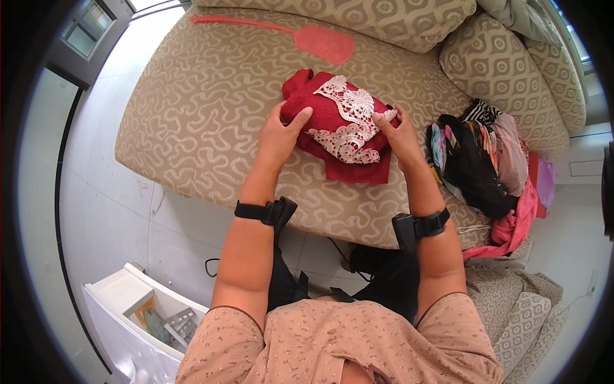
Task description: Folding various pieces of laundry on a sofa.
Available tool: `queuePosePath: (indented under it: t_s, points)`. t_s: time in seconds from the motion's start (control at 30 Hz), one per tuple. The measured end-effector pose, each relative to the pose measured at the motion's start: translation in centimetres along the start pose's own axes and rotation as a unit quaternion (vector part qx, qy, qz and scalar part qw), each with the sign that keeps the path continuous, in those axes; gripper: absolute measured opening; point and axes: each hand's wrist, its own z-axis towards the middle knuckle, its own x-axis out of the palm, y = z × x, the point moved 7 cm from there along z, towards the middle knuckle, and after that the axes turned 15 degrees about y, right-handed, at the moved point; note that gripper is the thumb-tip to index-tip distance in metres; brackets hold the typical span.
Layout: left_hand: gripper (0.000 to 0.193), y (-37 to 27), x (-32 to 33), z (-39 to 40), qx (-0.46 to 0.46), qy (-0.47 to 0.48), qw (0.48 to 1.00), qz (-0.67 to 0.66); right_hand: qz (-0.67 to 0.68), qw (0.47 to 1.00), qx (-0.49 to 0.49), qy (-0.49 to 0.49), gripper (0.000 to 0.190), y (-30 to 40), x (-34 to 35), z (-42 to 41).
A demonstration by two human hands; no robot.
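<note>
A bunched red garment (pixel 355 170) with white crochet lace trim (pixel 352 103) lies on the patterned sofa seat (pixel 192 120) in front of me. My left hand (pixel 286 128) grips its left side, thumb on top and fingers mostly hidden beneath the cloth. On the garment's right side my right hand (pixel 399 134) pinches the edge near the lace, the thumb resting over it. Both hands are at about the same height in the view, with the cloth folded over between them. Black straps with small devices are on both forearms.
A pink fly swatter (pixel 326 44) lies near the backrest. To the right is a heap of mixed clothes (pixel 479 158), with a pink cloth (pixel 515 221) hanging at the sofa's edge. Patterned cushions (pixel 494 72) stand behind. At lower left is an open white drawer unit (pixel 112 283) holding small items.
</note>
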Motion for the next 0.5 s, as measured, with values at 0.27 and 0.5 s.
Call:
queuePosePath:
  t_s: [0.27,0.5]
  points:
    - [0.039,-2.8,1.1,-1.5,-0.005,0.060,0.995,-0.075,0.020,0.998,-0.051,0.029,0.039,4.3,-1.3,-2.0]
    - [0.041,-1.0,2.9,-2.7,-0.081,0.329,0.937,0.090,0.059,0.994,-0.043,-0.078,0.062,-0.1,-4.8,-3.7]
